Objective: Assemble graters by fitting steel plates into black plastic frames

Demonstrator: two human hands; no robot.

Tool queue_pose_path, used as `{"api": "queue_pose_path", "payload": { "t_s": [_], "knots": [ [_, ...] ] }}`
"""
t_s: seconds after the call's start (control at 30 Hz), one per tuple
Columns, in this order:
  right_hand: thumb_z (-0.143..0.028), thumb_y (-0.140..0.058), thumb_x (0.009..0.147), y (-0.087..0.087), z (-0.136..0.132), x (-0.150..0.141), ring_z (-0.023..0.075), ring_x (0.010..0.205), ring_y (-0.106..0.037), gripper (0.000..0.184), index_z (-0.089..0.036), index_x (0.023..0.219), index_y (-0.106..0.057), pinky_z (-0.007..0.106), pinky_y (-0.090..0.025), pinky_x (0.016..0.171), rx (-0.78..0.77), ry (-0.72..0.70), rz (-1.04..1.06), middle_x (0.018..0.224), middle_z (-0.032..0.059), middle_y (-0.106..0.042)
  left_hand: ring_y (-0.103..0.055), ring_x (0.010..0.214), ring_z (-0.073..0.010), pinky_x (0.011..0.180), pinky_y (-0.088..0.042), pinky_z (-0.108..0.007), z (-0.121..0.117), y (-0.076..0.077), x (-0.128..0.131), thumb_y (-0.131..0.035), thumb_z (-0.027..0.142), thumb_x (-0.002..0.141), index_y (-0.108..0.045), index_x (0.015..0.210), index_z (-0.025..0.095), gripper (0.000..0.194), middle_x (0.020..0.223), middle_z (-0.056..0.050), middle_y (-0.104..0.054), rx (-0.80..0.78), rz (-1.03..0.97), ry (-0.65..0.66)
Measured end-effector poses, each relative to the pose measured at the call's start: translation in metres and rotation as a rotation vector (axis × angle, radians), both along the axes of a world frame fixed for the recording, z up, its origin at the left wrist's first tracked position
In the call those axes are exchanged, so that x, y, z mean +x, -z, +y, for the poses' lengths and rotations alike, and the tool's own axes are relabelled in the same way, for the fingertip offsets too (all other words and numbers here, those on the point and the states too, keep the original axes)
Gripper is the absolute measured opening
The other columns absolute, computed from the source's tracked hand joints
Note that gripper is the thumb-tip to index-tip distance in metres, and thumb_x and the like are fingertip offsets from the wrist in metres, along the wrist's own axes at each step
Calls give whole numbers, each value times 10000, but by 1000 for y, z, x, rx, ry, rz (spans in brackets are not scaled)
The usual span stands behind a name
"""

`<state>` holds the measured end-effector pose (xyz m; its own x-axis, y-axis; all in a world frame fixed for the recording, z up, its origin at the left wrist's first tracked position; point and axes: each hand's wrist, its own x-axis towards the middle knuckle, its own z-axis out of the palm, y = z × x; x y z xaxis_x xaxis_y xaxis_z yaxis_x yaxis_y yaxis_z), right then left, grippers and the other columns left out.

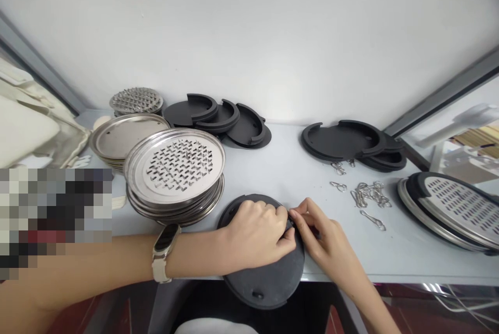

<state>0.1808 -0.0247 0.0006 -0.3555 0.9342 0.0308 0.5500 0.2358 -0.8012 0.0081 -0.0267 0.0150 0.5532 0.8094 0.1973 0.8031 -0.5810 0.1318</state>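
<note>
The only view looks from the head, facing forward and steeply down over the nearby worktable (273, 167).

Lighting: bright, diffuse, cool white, spreading evenly over the wall (249, 27) and table (268, 167); a pale glow is sitting low on the wall's middle. Shadows: soft, gathering under the black disc (268, 282) and deepening toward the floor (413, 310). Glare: mild, gleaming on the rims of the metal plates (179, 167). Focus: centre reading fairly clear; objects beyond the right-hand bar (440, 100) are softening. Distortion: wide-angle, outer areas stretching. Defect: coarse pixel blocks are covering the lower left.
</note>
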Motion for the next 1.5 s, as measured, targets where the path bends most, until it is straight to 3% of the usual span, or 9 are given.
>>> {"api": "queue_pose_path", "payload": {
  "t_s": [0.57,0.9,1.07,1.27,1.5],
  "knots": [
    [-344,-380,988,-5,-3,0,144,495,-516,160,-240,869,-405,228,-384,506,8,-3,-62,609,-27,-603,-654,661,-255,562,-501,-367,-1,-3,0,-461,323,871,-605,823,162,221,719,-49,-669,-38,11,-16],
    [-332,-370,986,-6,-4,-2,146,558,-573,150,-255,858,-373,222,-420,536,5,-4,-80,734,-6,-620,-638,632,-249,544,-476,-357,-2,-1,1,-462,304,862,-580,802,170,188,704,-43,-650,-4,10,-16],
    [-347,-377,981,-17,-16,6,134,484,-482,165,-252,848,-399,219,-365,478,-25,-52,-114,623,-33,-557,-625,615,-231,526,-451,-321,1,3,0,-456,314,873,-547,814,170,180,688,-44,-632,43,7,15],
    [-420,-428,960,-27,-19,12,129,513,-457,188,-242,924,-476,209,-351,464,-4,118,-66,596,-37,-490,-623,603,-225,521,-447,-306,8,4,-2,-435,299,885,-556,811,168,194,672,-46,-632,56,11,-42],
    [-439,-420,968,-11,-5,12,132,528,-459,230,-235,1069,-456,222,-391,529,-47,181,14,569,-57,-458,-636,598,-240,515,-471,-324,7,1,-1,-435,316,883,-585,855,158,219,699,-55,-665,37,17,-65]
  ]
}}
